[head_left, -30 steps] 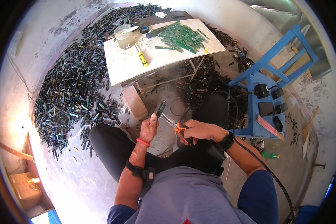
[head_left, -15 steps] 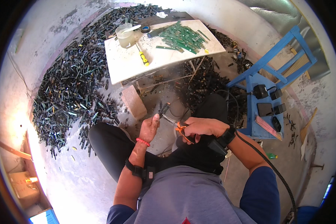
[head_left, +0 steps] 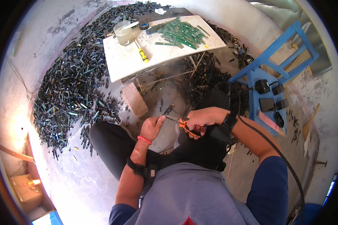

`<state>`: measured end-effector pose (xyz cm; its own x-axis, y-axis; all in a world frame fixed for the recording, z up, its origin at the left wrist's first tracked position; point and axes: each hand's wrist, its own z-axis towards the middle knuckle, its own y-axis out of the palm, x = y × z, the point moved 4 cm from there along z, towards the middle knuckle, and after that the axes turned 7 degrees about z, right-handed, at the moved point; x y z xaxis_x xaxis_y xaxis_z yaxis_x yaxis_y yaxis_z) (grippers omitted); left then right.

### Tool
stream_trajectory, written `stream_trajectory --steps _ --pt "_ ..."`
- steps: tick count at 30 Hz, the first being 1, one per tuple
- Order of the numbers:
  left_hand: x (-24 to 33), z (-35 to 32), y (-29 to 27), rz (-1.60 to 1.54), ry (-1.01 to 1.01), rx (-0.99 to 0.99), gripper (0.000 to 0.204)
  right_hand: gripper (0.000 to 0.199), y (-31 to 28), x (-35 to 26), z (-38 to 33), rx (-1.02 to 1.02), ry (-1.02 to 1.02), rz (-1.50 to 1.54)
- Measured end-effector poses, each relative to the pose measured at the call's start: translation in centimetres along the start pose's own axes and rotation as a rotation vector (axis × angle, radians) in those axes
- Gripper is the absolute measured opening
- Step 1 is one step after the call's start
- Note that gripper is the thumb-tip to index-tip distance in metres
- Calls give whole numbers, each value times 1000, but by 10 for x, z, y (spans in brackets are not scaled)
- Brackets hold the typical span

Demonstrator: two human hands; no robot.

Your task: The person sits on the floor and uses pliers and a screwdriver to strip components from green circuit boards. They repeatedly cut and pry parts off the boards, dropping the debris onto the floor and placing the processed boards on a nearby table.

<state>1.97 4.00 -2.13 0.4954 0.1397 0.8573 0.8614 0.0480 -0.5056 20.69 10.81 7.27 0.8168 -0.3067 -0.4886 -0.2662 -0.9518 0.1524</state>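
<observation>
Left hand pinches a small dark strip over the person's lap, while the right hand squeezes orange-handled pliers on it. Lots of green strips wait on the white table (many dark bits already cover the floor).

A pale concrete floor meets a whitish wall. Heaps of dark scrap strips cover the floor around a low white table (green strips at its far right corner). A blue wooden frame stands to the right.
</observation>
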Motion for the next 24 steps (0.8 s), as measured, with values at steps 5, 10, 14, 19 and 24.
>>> stream_trajectory --steps 5,10,14,19,24 --pt "4 -2 -1 166 64 -31 45 27 -9 -6 -3 -19 35 -90" --pt "9 -4 -2 197 83 -57 44 28 -12 0 5 -16 42 -113" --pt "5 -5 -1 158 56 -62 43 28 -8 4 8 14 -5 -46" --pt "-3 -3 1 143 74 -27 41 28 0 12 11 57 -34 -11" --pt "-3 -3 1 222 140 22 39 26 7 18 15 72 -47 119"
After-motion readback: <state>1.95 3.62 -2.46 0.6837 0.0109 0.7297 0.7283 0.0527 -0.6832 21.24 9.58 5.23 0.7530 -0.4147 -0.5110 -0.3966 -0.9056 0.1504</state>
